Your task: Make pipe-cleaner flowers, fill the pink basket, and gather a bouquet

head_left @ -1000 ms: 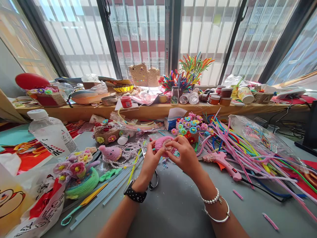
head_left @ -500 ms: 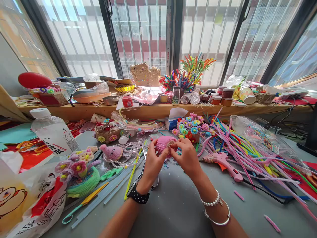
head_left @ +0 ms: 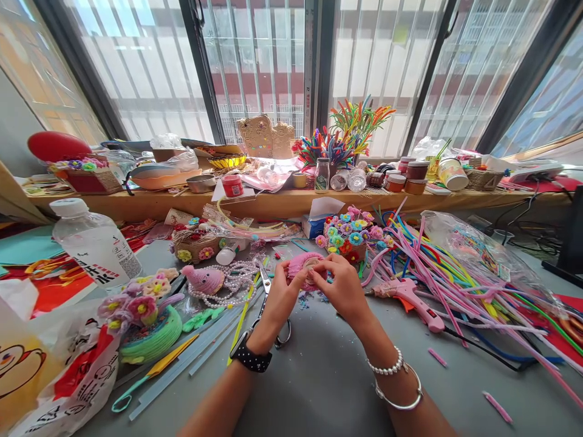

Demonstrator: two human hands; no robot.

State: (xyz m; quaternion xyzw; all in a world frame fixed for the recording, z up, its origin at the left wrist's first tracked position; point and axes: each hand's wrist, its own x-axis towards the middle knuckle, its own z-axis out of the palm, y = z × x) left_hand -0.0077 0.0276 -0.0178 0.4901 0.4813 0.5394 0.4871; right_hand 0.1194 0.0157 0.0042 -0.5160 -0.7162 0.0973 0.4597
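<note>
Between my two hands is a pink, fuzzy, ribbed round piece (head_left: 299, 262) that looks wrapped in pipe cleaner, its paler open end turned toward me. My left hand (head_left: 281, 295) is closed on its left side, thumb at the near edge. The fingers of my right hand (head_left: 339, 285) pinch the rim of the pale end on the right; whether they also hold something small is hidden. Scissors (head_left: 265, 280) lie beside my left hand, partly covered by it. Past my right hand rests a pink hot glue gun (head_left: 412, 300) with a black cord.
Pipe cleaners (head_left: 455, 279) spread over the right side. A flower basket (head_left: 353, 243) stands behind my hands. At left are a pink figure (head_left: 203, 280), bead strings (head_left: 243, 276), clear glue sticks (head_left: 170, 364), a green flower planter (head_left: 152, 340) and a water bottle (head_left: 95, 243).
The pink piece has tilted so its pale open end faces me more. Both hands keep their hold on it. The whole view has shifted slightly.
</note>
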